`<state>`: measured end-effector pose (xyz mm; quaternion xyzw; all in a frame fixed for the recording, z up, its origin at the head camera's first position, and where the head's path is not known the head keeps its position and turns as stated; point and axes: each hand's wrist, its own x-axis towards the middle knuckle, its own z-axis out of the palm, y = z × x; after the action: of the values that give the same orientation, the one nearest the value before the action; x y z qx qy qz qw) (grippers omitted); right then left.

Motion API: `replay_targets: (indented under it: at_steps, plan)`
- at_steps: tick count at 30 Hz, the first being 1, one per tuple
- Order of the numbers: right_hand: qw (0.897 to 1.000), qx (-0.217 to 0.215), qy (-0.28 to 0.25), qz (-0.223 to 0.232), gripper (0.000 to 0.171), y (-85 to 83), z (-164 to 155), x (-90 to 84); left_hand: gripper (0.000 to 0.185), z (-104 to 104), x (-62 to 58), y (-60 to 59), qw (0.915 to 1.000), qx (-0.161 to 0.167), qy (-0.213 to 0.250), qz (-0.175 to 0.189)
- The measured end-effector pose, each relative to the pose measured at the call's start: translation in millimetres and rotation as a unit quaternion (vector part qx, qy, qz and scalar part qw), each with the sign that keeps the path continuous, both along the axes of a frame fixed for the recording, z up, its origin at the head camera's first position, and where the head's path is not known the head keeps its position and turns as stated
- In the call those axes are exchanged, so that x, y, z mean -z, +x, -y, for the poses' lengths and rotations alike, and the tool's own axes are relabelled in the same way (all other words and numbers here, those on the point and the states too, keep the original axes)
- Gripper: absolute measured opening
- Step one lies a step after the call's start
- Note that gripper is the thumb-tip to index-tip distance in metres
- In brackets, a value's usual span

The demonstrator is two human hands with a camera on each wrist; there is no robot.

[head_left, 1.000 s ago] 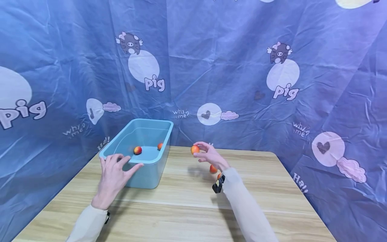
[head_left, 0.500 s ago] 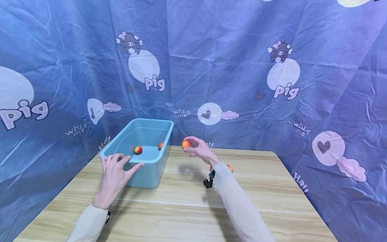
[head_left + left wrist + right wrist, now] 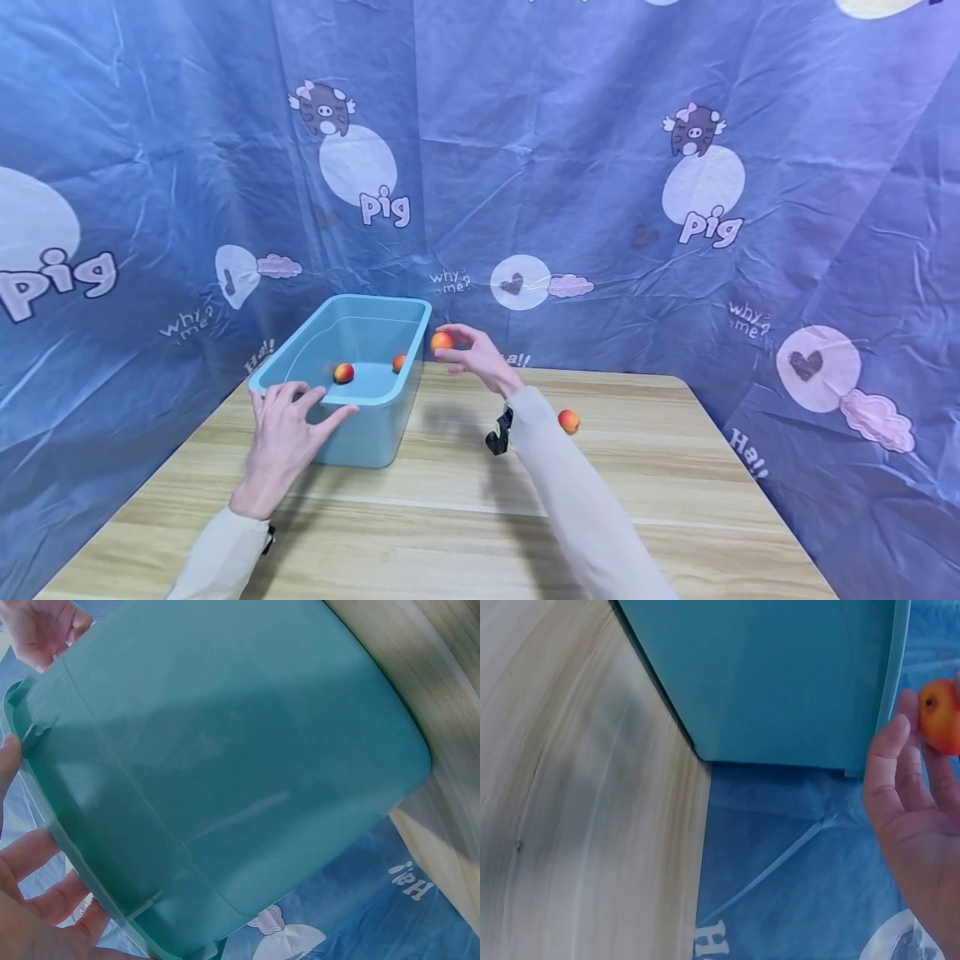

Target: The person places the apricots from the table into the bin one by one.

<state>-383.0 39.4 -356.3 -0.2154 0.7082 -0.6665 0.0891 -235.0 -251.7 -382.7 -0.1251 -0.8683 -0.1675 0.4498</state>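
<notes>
My right hand pinches a small orange-red peach between thumb and fingers. It is raised beside the far right rim of the blue plastic bin. In the right wrist view the peach shows its dark stem dimple, at the right edge. My left hand grips the bin's near rim, fingers curled over it and thumb stretched to the right. The left wrist view shows its fingers along the rim. Inside the bin lie a red-yellow peach and an orange one, partly hidden by the wall.
Another peach lies on the wooden table, right of my right sleeve. A blue printed curtain hangs close behind the table and along both sides. The bin stands at the table's back left.
My right hand has moved left and up with the peach, towards the bin. The sleeve now covers one table peach and uncovers another. The left hand has stayed at the rim.
</notes>
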Motion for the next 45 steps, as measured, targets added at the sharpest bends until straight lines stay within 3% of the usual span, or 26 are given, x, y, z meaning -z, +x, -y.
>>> replay_targets:
  at_steps: [10,22,30,45]
  plan:
    - [0.999,0.015,0.013,-0.029,0.05,-1.3,23.9,-11.4,0.053,-0.5,-0.2,-1.8,1.0,0.001,-0.003,-0.006]
    - [0.998,0.003,0.013,-0.064,0.046,-3.4,57.9,-20.9,0.052,0.6,0.7,-0.6,1.0,-0.001,0.002,-0.001]
    - [0.993,0.05,0.063,-0.086,0.045,-2.0,73.1,-27.0,0.052,-0.9,0.3,-1.7,1.0,-0.001,-0.004,-0.004]
    - [0.989,0.092,0.088,-0.08,0.043,0.8,86.5,-30.1,0.052,-2.6,2.0,-1.1,1.0,0.002,0.006,-0.007]
